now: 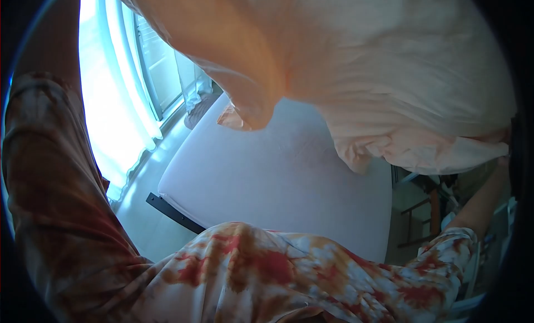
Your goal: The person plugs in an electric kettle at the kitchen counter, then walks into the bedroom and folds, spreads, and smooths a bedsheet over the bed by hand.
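Up past the top left, your left hand is out of sight, so I can't tell about its fingers. A big peach cloth (389, 73) hangs high, hiding the far edge of the bed (278, 173). Your right hand (503, 159) barely shows by the cloth's end (it's dark there), fingers too hidden to tell.

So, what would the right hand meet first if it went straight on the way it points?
Most likely the peach cloth; the right hand, barely visible, appears right at its edge. Depth there is unclear.
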`<state>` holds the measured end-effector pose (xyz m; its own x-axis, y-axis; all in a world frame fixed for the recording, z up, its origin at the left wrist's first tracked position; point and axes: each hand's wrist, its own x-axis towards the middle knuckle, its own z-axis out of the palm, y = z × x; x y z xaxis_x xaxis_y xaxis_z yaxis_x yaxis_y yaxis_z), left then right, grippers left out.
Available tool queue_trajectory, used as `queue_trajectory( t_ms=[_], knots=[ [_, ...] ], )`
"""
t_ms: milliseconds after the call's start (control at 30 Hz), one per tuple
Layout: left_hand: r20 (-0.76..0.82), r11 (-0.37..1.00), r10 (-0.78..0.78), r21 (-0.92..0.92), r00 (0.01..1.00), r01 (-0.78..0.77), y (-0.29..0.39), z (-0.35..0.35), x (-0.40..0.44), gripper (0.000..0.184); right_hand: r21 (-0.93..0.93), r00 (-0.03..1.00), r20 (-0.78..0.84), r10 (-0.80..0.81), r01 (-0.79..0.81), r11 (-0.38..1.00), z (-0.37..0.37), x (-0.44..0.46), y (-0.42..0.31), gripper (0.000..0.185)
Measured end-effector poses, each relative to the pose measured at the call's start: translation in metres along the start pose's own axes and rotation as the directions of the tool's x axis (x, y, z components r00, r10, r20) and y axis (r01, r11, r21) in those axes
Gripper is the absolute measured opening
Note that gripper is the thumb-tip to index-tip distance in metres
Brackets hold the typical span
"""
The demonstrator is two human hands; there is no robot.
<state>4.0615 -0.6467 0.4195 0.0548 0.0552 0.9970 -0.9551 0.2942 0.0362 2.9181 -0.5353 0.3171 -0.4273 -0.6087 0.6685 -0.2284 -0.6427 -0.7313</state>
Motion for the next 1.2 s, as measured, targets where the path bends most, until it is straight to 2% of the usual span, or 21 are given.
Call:
queue_trajectory(
  t_ms=[67,100,133,167,233,267,300,333,367,433,467,500,567,600,767,833,933,1000,1033,1133,1200],
  knots=[
    [0.067,0.958,0.28,0.052,0.958,-0.283,-0.053,0.017,-0.002,0.065,0.05,0.995,0.048,0.09,-0.092,0.994,-0.002,-0.016,0.002,0.031],
    [0.064,0.958,0.282,0.031,0.957,-0.284,-0.08,0.021,-0.006,0.065,0.086,0.985,0.098,0.139,-0.148,0.985,0.005,-0.029,0.003,0.032],
    [0.252,0.867,0.232,0.385,0.94,-0.317,-0.098,0.021,-0.014,0.055,0.117,0.97,0.142,0.197,-0.214,0.97,0.012,-0.042,0.007,0.033],
    [0.406,0.638,0.109,0.671,0.908,-0.377,-0.119,0.021,-0.026,0.047,0.145,0.948,0.189,0.256,-0.284,0.948,0.019,-0.056,0.014,0.033],
    [0.51,0.319,-0.068,0.825,0.858,-0.466,-0.145,0.016,-0.058,0.041,0.178,0.924,-0.282,0.256,-0.212,0.961,0.03,-0.07,0.048,0.034],
    [0.355,0.752,-0.178,0.651,0.918,-0.106,-0.162,0.016,-0.072,0.041,0.167,0.922,-0.285,0.263,-0.222,0.961,0.033,-0.076,0.056,0.034],
    [0.254,0.92,-0.359,0.258,0.898,0.294,-0.173,0.01,-0.086,0.041,0.197,0.921,-0.285,0.267,-0.216,0.956,0.033,-0.088,0.061,0.033],
    [0.249,0.772,-0.546,-0.221,0.8,0.596,-0.189,0.006,-0.101,0.042,0.228,0.918,-0.287,0.273,-0.212,0.95,0.043,-0.101,0.058,0.032],
    [0.255,0.821,-0.51,-0.139,0.821,0.553,-0.198,-0.004,-0.125,0.042,0.223,0.914,-0.291,0.282,-0.222,0.949,0.053,-0.115,0.055,0.032],
    [0.301,0.573,-0.788,0.04,0.537,0.819,-0.214,-0.033,-0.179,0.042,0.061,0.814,-0.488,0.316,-0.329,0.942,0.083,-0.161,0.048,0.03],
    [0.254,0.633,-0.747,-0.014,0.615,0.774,-0.215,-0.046,-0.213,0.041,0.054,0.803,-0.499,0.326,-0.346,0.937,0.08,-0.18,0.054,0.03],
    [0.272,0.6,-0.77,-0.001,0.577,0.8,-0.233,-0.053,-0.24,0.039,0.045,0.83,-0.451,0.329,-0.347,0.937,0.077,-0.193,0.068,0.031],
    [0.393,0.325,-0.873,0.027,0.289,0.945,-0.209,-0.088,-0.282,0.029,-0.017,0.885,-0.388,0.258,-0.287,0.958,0.105,-0.23,0.062,0.035],
    [0.413,0.214,-0.892,0.035,0.181,0.976,-0.207,-0.096,-0.3,0.025,-0.004,0.95,-0.183,0.253,-0.258,0.966,0.139,-0.241,0.048,0.037],
    [0.436,-0.12,-0.9,-0.212,-0.016,0.97,-0.219,-0.111,-0.397,0.028,-0.009,0.803,-0.412,0.431,-0.477,0.879,0.127,-0.27,0.078,0.037],
    [0.487,-0.263,-0.866,-0.253,-0.112,0.931,-0.242,-0.12,-0.437,0.03,-0.009,0.808,-0.393,0.439,-0.48,0.877,0.161,-0.288,0.074,0.037],
    [0.454,-0.297,-0.866,-0.129,-0.21,0.946,-0.244,-0.131,-0.481,0.035,-0.02,0.817,-0.351,0.457,-0.494,0.869,0.183,-0.31,0.074,0.033],
    [0.383,-0.41,-0.868,-0.194,-0.316,0.891,-0.209,-0.138,-0.49,0.044,-0.004,0.767,-0.373,0.522,-0.564,0.826,0.186,-0.332,0.076,0.032],
    [0.463,-0.446,-0.82,-0.148,-0.337,0.883,-0.233,-0.149,-0.52,0.043,-0.021,0.761,-0.372,0.532,-0.58,0.815,0.186,-0.339,0.08,0.03],
    [0.332,-0.484,-0.821,0.026,-0.465,0.874,-0.191,-0.151,-0.541,0.017,0.006,0.706,-0.356,0.612,-0.653,0.757,0.186,-0.369,0.094,0.028],
    [0.337,-0.492,-0.795,0.13,-0.505,0.861,-0.171,-0.151,-0.57,0.017,-0.024,0.691,-0.359,0.627,-0.679,0.734,0.186,-0.386,0.104,0.027]
  ],
)
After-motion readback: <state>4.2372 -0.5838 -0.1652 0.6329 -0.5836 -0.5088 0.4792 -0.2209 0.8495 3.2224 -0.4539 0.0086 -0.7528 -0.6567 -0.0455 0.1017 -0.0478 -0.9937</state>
